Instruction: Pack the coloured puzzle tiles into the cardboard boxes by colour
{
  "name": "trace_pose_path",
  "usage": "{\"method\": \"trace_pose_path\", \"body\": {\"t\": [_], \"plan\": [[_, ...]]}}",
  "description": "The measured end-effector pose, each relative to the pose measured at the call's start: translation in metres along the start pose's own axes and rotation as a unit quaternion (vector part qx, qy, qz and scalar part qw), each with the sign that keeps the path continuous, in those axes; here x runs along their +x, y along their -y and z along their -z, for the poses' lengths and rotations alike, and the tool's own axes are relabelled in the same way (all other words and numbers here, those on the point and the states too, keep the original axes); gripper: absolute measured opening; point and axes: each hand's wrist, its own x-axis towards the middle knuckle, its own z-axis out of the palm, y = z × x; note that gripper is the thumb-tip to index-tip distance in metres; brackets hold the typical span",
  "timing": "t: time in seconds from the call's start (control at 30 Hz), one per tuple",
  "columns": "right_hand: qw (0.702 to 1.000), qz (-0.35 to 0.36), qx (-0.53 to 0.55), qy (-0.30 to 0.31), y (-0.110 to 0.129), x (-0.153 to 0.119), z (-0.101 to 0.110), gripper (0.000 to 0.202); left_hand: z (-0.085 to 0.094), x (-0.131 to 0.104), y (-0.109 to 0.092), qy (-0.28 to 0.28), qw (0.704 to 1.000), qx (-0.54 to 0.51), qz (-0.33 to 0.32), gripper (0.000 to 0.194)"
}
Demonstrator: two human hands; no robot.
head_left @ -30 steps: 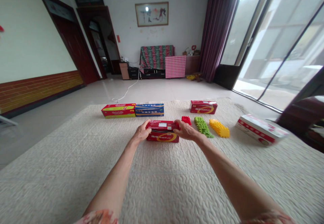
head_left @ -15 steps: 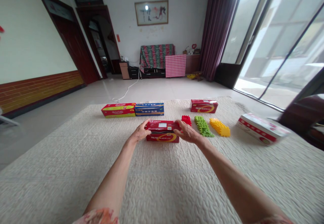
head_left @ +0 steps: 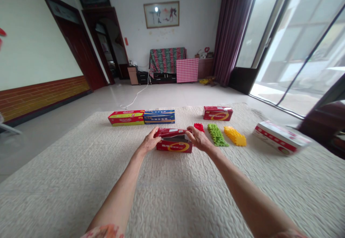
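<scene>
A red cardboard box (head_left: 174, 147) with a yellow swoosh stands on the quilted mat in front of me. Its lid is partly raised, and a dark gap shows along the front edge. My left hand (head_left: 151, 140) grips the lid's left end, thumb at the front and fingers over the top. At the lid's right end, my right hand (head_left: 198, 139) holds on in the same way. Close behind my right hand sits a red plastic block piece (head_left: 198, 126), partly hidden. Beside it lie a green block strip (head_left: 216, 134) and a yellow one (head_left: 235, 136).
On the mat (head_left: 151, 195), a red and lime box (head_left: 126, 117) touches a blue box (head_left: 159, 116) at the back left. Another red box (head_left: 217, 113) stands at the back right. A white and red box (head_left: 280, 137) lies at the far right.
The lid of the red box has lifted at its front edge, opening a dark gap. Both hands stay at its two ends. The other boxes and the block pieces have not moved.
</scene>
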Motion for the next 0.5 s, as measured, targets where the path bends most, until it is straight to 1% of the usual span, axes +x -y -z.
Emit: {"method": "trace_pose_path", "body": {"t": [0.23, 0.33, 0.4, 0.5], "plan": [[0.999, -0.031, 0.007, -0.019, 0.001, 0.005, -0.003, 0.038, 0.002, 0.002, -0.004, -0.008, 0.996, 0.090, -0.010, 0.060], [0.998, -0.048, 0.006, -0.035, 0.001, 0.006, -0.008, 0.040, 0.002, 0.000, -0.005, -0.013, 0.995, 0.100, -0.024, 0.048], [0.997, -0.060, 0.005, -0.047, 0.001, 0.006, -0.010, 0.041, 0.003, -0.001, -0.005, -0.007, 0.994, 0.102, -0.043, 0.040], [0.995, -0.079, 0.009, -0.065, 0.001, 0.005, -0.013, 0.042, 0.008, -0.001, -0.004, 0.007, 0.993, 0.104, -0.063, 0.037]]}}
